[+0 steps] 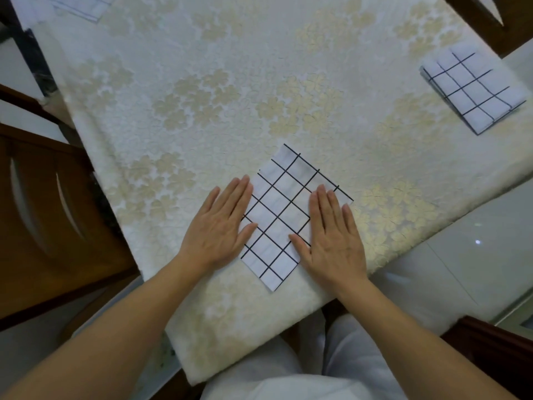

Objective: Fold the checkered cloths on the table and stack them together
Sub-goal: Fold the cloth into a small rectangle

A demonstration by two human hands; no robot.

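A white folded cloth [284, 215] with a thin black grid lies flat and diagonal near the near edge of the desk [230, 96]. A second folded cloth [473, 88] lies far right, well apart. A third cloth [78, 4] is cut off at the far left.

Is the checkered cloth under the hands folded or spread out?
Folded: the checkered cloth is a small rectangle under the flat left hand and right hand.

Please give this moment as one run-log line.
left hand: flat on near folded cloth | right hand: flat on same cloth | second folded cloth: far right, apart | stack: not yet
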